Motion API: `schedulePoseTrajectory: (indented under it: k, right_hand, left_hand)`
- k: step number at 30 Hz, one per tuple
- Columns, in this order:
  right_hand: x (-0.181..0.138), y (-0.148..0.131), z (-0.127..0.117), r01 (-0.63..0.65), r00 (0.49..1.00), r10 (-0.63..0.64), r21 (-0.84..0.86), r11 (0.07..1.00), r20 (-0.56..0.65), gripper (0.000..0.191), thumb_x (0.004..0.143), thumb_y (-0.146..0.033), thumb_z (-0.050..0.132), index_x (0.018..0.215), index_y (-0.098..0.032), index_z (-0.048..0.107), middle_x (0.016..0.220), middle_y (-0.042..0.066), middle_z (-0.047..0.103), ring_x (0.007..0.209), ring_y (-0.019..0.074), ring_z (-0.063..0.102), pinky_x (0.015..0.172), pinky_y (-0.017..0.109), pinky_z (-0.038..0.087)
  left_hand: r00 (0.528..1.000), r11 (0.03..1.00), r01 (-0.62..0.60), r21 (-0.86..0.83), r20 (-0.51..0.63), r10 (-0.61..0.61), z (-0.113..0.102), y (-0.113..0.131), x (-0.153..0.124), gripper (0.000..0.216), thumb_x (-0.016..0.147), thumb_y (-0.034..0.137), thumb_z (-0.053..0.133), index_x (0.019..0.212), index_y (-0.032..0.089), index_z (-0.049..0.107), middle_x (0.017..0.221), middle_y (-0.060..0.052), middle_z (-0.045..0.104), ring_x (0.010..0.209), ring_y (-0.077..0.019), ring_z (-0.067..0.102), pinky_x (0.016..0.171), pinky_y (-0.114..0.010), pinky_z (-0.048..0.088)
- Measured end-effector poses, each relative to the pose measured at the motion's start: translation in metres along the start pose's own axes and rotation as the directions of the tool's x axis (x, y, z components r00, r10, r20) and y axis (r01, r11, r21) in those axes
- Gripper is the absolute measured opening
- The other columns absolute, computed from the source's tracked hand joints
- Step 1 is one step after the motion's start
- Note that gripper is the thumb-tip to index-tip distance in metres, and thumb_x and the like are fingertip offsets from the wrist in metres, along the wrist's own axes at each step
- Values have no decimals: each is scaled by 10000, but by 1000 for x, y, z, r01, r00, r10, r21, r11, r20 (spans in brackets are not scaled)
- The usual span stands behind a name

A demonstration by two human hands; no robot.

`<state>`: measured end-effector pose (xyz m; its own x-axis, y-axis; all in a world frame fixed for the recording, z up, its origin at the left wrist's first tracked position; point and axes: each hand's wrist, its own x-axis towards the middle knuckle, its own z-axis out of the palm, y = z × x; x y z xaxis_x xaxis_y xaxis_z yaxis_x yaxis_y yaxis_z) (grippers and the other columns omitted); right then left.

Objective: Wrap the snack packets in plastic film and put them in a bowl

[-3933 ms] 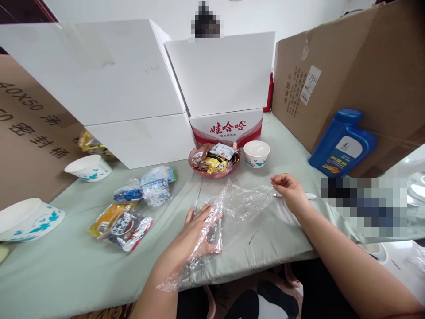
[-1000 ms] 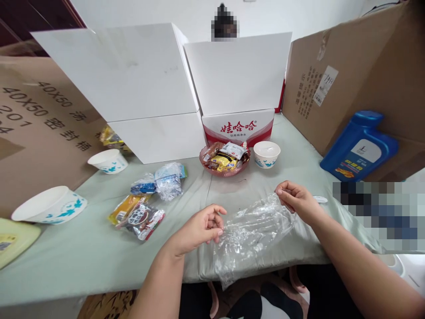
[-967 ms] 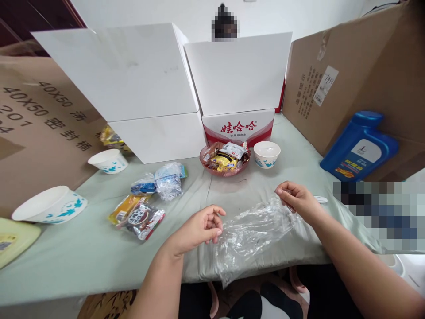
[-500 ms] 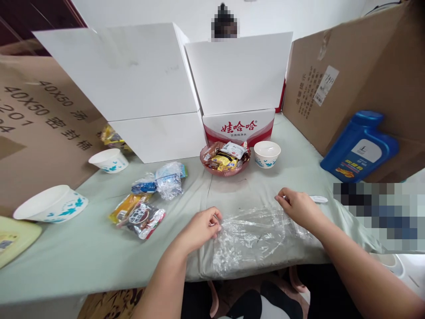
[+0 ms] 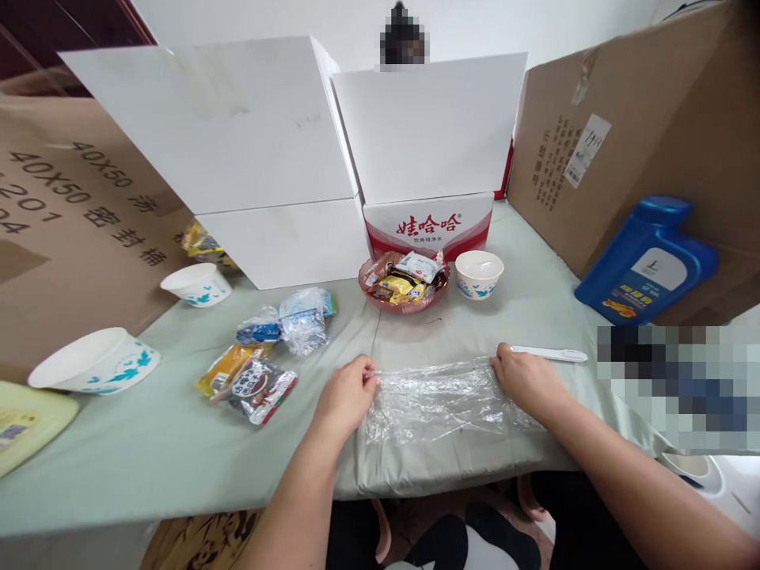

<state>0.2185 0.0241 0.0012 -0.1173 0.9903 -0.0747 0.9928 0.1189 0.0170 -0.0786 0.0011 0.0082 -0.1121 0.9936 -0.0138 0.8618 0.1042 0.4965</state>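
A sheet of clear plastic film [image 5: 439,404] is stretched low over the green tablecloth, near the table's front edge. My left hand [image 5: 350,392] pinches its far left corner between thumb and fingers. At the far right corner, my right hand [image 5: 526,380] grips the film, its fingertips partly hidden behind the hand. A white, slim-handled tool [image 5: 552,354], perhaps a utility knife, lies just beyond my right hand. Beyond the film stands a reddish glass bowl [image 5: 404,305] of wrapped snacks, with a white paper bowl [image 5: 478,277] beside it.
Several wrapped packets [image 5: 255,388] lie left of my left hand, some in film. Two paper bowls [image 5: 95,364] are farther left. White boxes [image 5: 427,127] wall off the back, with a person's head behind. A blue bottle [image 5: 647,261] leans by the right carton [image 5: 594,158].
My left hand has moved left and slightly away from me, pulling the film wider and straighter along its far edge. My right hand has shifted slightly, uncovering more of the white tool.
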Motion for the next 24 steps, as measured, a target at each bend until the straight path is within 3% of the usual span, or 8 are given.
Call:
schedulePoseTrajectory:
  k: [3, 5, 8, 11, 14, 17, 21, 24]
  right_hand:
    - [-1, -1, 0, 0, 1000, 0, 0, 1000, -7, 230, 979, -269, 371, 1000, -139, 560, 803, 163, 725, 765, 315, 711, 591, 334, 443]
    - [-1, -2, 0, 1, 1000, -1, -1, 1000, -9, 222, 978, -272, 379, 998, -142, 559, 799, 160, 724, 762, 308, 712, 596, 329, 445]
    - [-1, -4, -2, 0, 1000, 0, -14, 1000, -9, 225, 981, -275, 375, 995, -143, 558, 804, 153, 725, 770, 300, 712, 598, 319, 439]
    - [-2, -6, -4, -18, 1000, 18, -16, 1000, 13, 228, 980, -276, 376, 998, -141, 558, 825, 149, 726, 791, 300, 709, 600, 317, 431]
    - [-2, -5, -7, -20, 1000, 20, 30, 999, 23, 220, 976, -284, 391, 1005, -144, 558, 849, 144, 727, 819, 300, 703, 612, 316, 420]
    - [2, 4, -10, -11, 1000, 6, 225, 974, 24, 249, 976, -363, 398, 997, -174, 558, 819, 111, 724, 805, 271, 694, 625, 304, 412]
    - [8, 23, -10, 12, 995, -71, 663, 748, 63, 336, 956, -481, 382, 1085, -203, 521, 755, 32, 705, 658, 187, 660, 626, 290, 439]
    - [7, 30, -9, 82, 972, -226, 801, 592, 67, 495, 878, -505, 526, 1246, -185, 445, 852, 40, 708, 746, 186, 659, 687, 302, 475]
  left_hand:
    - [950, 997, 18, 80, -312, 8, -9, 10, -10, 136, 855, 223, 498, 953, 202, 591, 937, -82, 637, 870, -256, 614, 762, -340, 441]
    - [911, 991, -111, 80, -391, 134, -10, 21, -21, 161, 897, 231, 453, 957, 202, 599, 945, -82, 635, 882, -244, 612, 800, -342, 454]
    - [892, 906, -423, 25, -163, 421, -1, 38, -35, 148, 908, 237, 495, 962, 208, 630, 950, -65, 666, 927, -226, 611, 848, -341, 480]
    - [827, 832, -555, 7, 111, 551, 16, 50, -42, 242, 846, 215, 618, 1088, 217, 632, 1163, -71, 652, 1114, -259, 568, 958, -407, 474]
    - [823, 837, -542, 75, 249, 511, 28, 52, -43, 460, 810, 202, 663, 1257, 239, 563, 1428, -76, 496, 1329, -310, 418, 1077, -506, 387]
    - [823, 851, -514, 113, 345, 451, 27, 49, -41, 538, 818, 235, 650, 1337, 253, 510, 1520, -64, 387, 1416, -319, 295, 1129, -533, 315]
    - [840, 875, -457, 159, 400, 366, 15, 42, -34, 553, 836, 272, 615, 1373, 242, 489, 1551, -57, 334, 1443, -297, 244, 1162, -495, 270]
    - [864, 884, -420, 205, 389, 320, 10, 34, -27, 563, 843, 288, 596, 1388, 219, 477, 1559, -66, 313, 1449, -293, 228, 1173, -482, 243]
